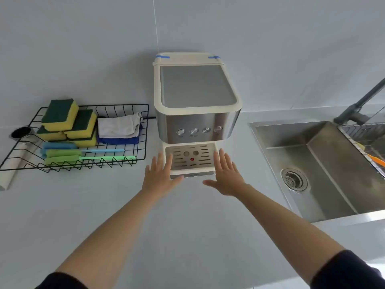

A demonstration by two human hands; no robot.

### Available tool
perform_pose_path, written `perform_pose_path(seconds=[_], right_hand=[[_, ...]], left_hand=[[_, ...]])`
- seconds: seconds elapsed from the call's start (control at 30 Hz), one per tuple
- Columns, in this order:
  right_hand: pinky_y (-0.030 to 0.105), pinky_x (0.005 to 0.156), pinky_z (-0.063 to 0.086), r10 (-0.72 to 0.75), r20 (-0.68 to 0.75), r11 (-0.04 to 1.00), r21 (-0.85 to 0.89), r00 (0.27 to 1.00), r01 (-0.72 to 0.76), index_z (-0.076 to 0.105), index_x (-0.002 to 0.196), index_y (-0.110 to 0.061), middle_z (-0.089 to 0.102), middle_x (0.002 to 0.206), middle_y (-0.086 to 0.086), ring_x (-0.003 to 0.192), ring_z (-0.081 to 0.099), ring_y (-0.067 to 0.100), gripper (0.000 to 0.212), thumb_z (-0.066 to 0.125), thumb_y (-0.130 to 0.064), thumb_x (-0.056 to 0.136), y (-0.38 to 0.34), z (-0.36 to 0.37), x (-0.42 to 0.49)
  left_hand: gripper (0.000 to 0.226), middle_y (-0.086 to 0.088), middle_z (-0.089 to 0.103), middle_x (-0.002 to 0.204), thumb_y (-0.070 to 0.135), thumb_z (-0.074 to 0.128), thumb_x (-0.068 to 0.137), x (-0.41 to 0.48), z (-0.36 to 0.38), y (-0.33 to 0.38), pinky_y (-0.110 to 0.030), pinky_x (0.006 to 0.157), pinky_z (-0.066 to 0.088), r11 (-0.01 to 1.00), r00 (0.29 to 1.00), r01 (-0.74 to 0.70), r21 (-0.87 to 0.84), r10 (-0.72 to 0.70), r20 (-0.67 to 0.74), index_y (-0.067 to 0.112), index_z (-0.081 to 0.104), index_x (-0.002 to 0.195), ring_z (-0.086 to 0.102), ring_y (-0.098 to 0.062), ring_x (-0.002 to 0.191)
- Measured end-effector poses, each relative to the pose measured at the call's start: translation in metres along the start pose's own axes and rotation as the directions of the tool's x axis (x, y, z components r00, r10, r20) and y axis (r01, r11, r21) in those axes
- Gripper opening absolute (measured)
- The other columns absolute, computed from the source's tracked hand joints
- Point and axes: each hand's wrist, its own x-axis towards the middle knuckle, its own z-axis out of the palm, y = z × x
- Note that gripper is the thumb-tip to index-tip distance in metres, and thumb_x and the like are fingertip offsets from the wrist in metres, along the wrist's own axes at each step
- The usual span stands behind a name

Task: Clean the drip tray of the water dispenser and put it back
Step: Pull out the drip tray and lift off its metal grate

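Left hand (159, 176), right hand (226, 176): fingers spread wide, empty, flanking drip tray (190, 158) seated in dispenser (196, 101); positioned for two-sided pull-out.

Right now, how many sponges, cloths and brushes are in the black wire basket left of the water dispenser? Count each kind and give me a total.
Sponges: 4
Cloths: 2
Long-handled brushes: 2, going by the two handles that show
Total: 8
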Motion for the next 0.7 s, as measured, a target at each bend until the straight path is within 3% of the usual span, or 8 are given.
perform_pose_path(seconds=[0.3,0.4,0.6,0.7], right_hand=[[0.047,0.117,0.006,0.023,0.014,0.986,0.167,1.000,-0.025,-0.020,0.141,-0.005,-0.018,0.152,0.020,0.141,-0.013,0.036,0.113,0.063,-0.048,0.078,0.010,-0.002,0.043],[0.047,0.117,0.014,0.018,0.026,0.958,0.286,1.000,-0.024,-0.013,0.143,-0.004,-0.008,0.153,0.020,0.143,-0.004,0.033,0.114,0.070,-0.041,0.074,0.014,-0.002,0.052],[0.049,0.109,0.032,0.006,0.037,0.888,0.459,0.999,-0.022,0.010,0.138,-0.005,0.013,0.146,0.019,0.137,0.018,0.035,0.105,0.081,-0.025,0.064,0.017,0.006,0.063],[0.047,0.103,0.040,-0.012,0.018,0.872,0.490,1.000,0.001,0.024,0.129,-0.009,0.025,0.134,0.014,0.127,0.032,0.033,0.090,0.082,-0.019,0.061,0.019,0.008,0.066]], left_hand=[[0.092,-0.020,-0.019,0.153,0.060,0.048,0.081,0.031,0.009,-0.002,-0.050,0.114,0.008,0.999,1.000,0.010,-0.036,-0.010,0.016,0.026,-0.007,0.145,-0.008,-0.034,0.143],[0.096,-0.020,-0.017,0.153,0.058,0.056,0.077,0.035,0.011,-0.001,-0.047,0.115,0.014,0.996,1.000,0.004,-0.084,-0.004,-0.008,0.025,-0.003,0.146,-0.003,-0.033,0.143],[0.102,-0.014,-0.016,0.154,0.050,0.069,0.071,0.040,0.016,-0.002,-0.046,0.113,0.024,0.976,1.000,0.011,-0.217,-0.012,-0.006,0.029,0.003,0.146,0.009,-0.031,0.143],[0.097,-0.010,-0.013,0.155,0.042,0.072,0.072,0.042,0.019,-0.001,-0.041,0.110,0.031,0.959,0.999,0.027,-0.282,-0.036,-0.028,0.029,0.010,0.145,0.019,-0.028,0.141]])
